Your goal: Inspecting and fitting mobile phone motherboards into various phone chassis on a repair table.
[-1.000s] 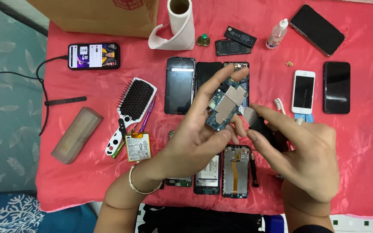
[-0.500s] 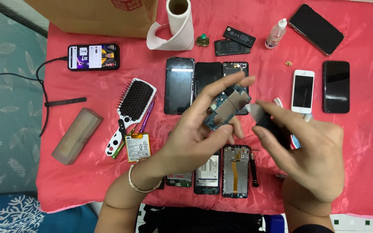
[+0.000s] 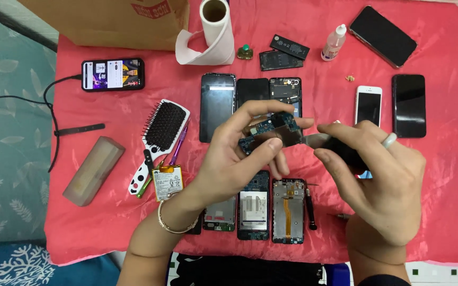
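Note:
My left hand holds a small blue phone circuit board between thumb and fingers, raised above the red cloth. My right hand grips a black-handled tool whose flat metal tip touches the board's right edge. Below my hands lie three opened phone frames side by side. Behind my hands lie dark phone panels in a row.
A lit phone on a cable sits at the left. A hairbrush, a loose battery and a grey block lie left. A paper roll, cardboard box, small bottle and more phones lie behind and right.
My left hand has tilted the circuit board flatter and lifted it slightly. My right hand has shifted right and brought the tool's tip against the board's edge.

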